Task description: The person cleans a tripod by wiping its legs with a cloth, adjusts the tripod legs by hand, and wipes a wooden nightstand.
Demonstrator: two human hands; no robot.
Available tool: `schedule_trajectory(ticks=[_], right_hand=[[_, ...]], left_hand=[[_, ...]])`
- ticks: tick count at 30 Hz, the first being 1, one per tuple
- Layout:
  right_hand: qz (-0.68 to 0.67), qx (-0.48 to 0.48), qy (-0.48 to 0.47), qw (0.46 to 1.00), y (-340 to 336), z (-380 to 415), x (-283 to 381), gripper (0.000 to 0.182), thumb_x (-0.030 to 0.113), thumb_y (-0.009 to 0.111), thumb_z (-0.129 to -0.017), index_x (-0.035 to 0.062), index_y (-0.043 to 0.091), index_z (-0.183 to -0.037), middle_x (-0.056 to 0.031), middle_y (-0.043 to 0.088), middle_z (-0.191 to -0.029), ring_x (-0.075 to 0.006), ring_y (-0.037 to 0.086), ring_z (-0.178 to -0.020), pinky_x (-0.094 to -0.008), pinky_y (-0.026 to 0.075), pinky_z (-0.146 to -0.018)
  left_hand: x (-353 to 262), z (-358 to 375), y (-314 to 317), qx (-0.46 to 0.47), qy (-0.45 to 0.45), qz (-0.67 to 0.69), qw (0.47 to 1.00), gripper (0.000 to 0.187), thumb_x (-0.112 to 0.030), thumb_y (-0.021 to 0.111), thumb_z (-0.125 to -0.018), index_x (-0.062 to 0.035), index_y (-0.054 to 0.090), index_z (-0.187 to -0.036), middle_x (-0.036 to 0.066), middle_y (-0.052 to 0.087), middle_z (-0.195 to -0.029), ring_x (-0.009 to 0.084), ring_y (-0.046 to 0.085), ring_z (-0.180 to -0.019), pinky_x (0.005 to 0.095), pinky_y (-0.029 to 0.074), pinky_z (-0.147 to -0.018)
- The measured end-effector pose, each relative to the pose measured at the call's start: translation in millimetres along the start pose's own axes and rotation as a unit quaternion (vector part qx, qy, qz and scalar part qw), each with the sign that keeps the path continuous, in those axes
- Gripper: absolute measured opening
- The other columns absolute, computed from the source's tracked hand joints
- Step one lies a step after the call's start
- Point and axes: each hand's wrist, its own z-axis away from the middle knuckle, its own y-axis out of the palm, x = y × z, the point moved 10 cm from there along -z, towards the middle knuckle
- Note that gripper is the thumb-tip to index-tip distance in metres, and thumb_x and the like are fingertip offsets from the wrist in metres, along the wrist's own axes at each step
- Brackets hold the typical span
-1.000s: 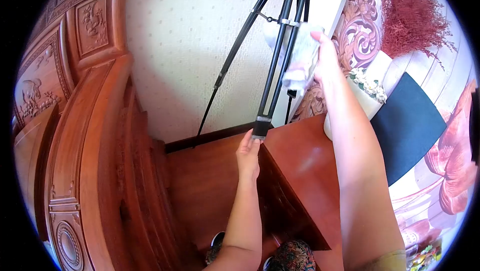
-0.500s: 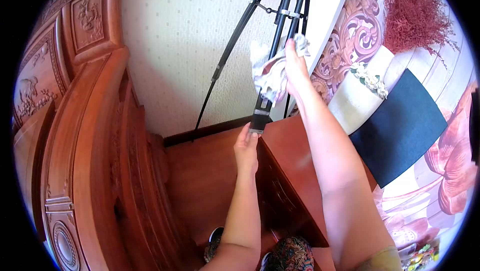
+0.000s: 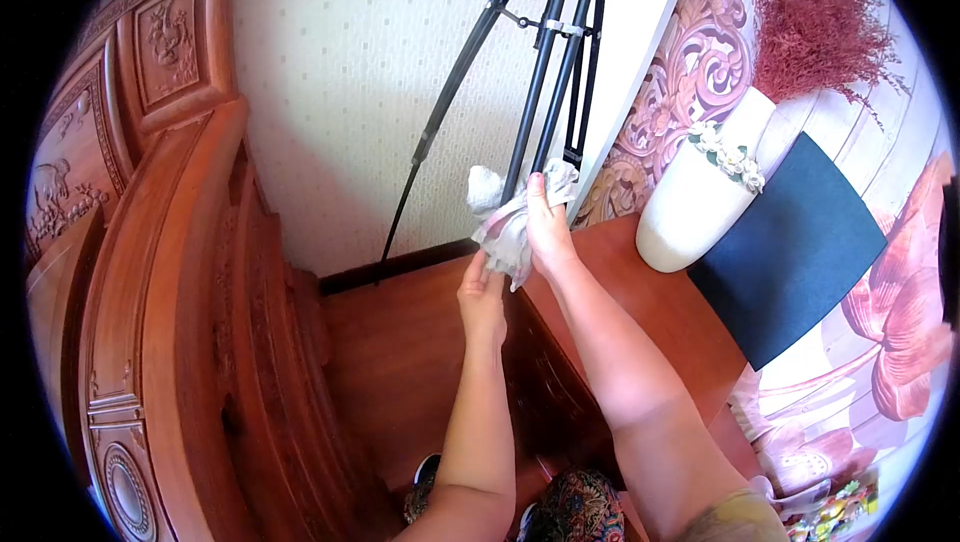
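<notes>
Now we bring the crumpled white cloth (image 3: 508, 232), gripped in our right hand (image 3: 549, 234) with most fingers hidden, down the black double-tube tripod leg (image 3: 530, 112) to its bottom end, where our left hand (image 3: 481, 300) holds with fingers nearly closed.

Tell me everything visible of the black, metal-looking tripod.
The tripod has slim tubular legs, pale fittings and a thin brace; its top is out of frame. One leg slants down before the pale patterned wall. The nearest, of paired tubes, meets a crumpled whitish cloth in the right hand; the left hand holds it lower, its end hidden.
</notes>
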Motion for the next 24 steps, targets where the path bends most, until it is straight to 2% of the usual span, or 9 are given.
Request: schedule_trajectory(ticks=[3,6,8,14,19,21,22,23,24], right_hand=[[-0.058,0.017,0.06,0.996,3,-4,6,0.054,0.04,0.041,-0.089,0.0007,0.033,-0.125,-0.0103,0.045,-0.117,-0.0177,0.043,-0.104,-0.0309,0.036,-0.088],[-0.082,0.039,0.125,0.988,7,-20,31,0.049,0.041,0.041,-0.088,0.0043,0.035,-0.12,-0.0129,0.054,-0.098,-0.0229,0.058,-0.082,-0.0372,0.05,-0.07],[-0.106,0.077,0.103,0.986,12,-47,53,0.05,0.042,0.042,-0.087,0.0026,0.035,-0.117,-0.013,0.054,-0.089,-0.0219,0.058,-0.078,-0.0366,0.051,-0.063],[-0.122,0.09,0.086,0.985,20,-103,134,0.052,0.045,0.039,-0.087,-0.0009,0.036,-0.111,-0.0191,0.055,-0.09,-0.0318,0.06,-0.071,-0.0457,0.052,-0.061],[-0.128,0.053,0.101,0.985,16,-81,93,0.057,0.048,0.041,-0.085,-0.0027,0.036,-0.111,-0.0204,0.055,-0.093,-0.0312,0.06,-0.077,-0.0432,0.051,-0.066],[-0.128,0.125,0.156,0.971,18,-54,49,0.063,0.052,0.041,-0.083,-0.0044,0.036,-0.11,-0.0192,0.054,-0.093,-0.0268,0.06,-0.079,-0.0408,0.051,-0.07],[-0.121,0.054,0.161,0.978,9,-40,30,0.051,0.052,0.04,-0.084,0.003,0.048,-0.094,-0.0138,0.058,-0.071,-0.025,0.061,-0.063,-0.0387,0.051,-0.056],[-0.094,0.029,0.171,0.98,-1,-29,7,0.051,0.051,0.041,-0.084,0.0035,0.049,-0.1,-0.011,0.058,-0.079,-0.0225,0.06,-0.071,-0.0366,0.051,-0.06],[-0.106,0.088,0.186,0.973,9,-7,0,0.061,0.055,0.04,-0.083,-0.0007,0.045,-0.108,-0.0151,0.055,-0.094,-0.0225,0.057,-0.085,-0.035,0.047,-0.073]], left_hand=[[3,-4,-3,0.006,0.007,0.003,1.0,0.039,0.006,0.047,-0.081,0.0064,0.04,-0.119,0.013,0.05,-0.115,0.0158,0.051,-0.101,0.0261,0.039,-0.087],[-3,0,5,0.022,0.001,-0.026,0.999,0.037,0.005,0.048,-0.082,0.0054,0.042,-0.119,0.012,0.052,-0.111,0.0139,0.051,-0.095,0.0251,0.04,-0.085],[-2,0,4,0.021,0.01,-0.023,0.999,0.036,0.003,0.049,-0.082,0.0041,0.043,-0.118,0.01,0.053,-0.107,0.0128,0.052,-0.09,0.0246,0.04,-0.082],[-4,-1,2,0.028,0.022,-0.001,0.999,0.034,0.001,0.051,-0.082,0.0005,0.047,-0.116,0.006,0.056,-0.103,0.0117,0.053,-0.088,0.024,0.042,-0.081],[-5,0,5,0.032,0.023,0.002,0.999,0.035,0.001,0.051,-0.082,0.0004,0.046,-0.117,0.006,0.057,-0.103,0.0121,0.053,-0.089,0.0245,0.041,-0.082],[-4,-1,4,0.034,0.024,0.003,0.999,0.035,0.001,0.051,-0.082,0.0006,0.046,-0.117,0.007,0.056,-0.104,0.0124,0.053,-0.091,0.0246,0.041,-0.083],[-3,-1,3,0.036,0.024,0.003,0.999,0.035,0.001,0.05,-0.082,0.0009,0.046,-0.117,0.007,0.056,-0.105,0.0126,0.053,-0.092,0.0247,0.04,-0.084],[-4,-1,4,0.036,0.024,0.004,0.999,0.035,0.001,0.05,-0.082,0.0009,0.046,-0.117,0.007,0.056,-0.105,0.0126,0.053,-0.092,0.0247,0.04,-0.084],[-5,1,4,0.025,0.018,0.002,1.0,0.035,0.003,0.049,-0.083,0.0025,0.044,-0.118,0.009,0.055,-0.107,0.013,0.052,-0.094,0.0251,0.04,-0.085]])
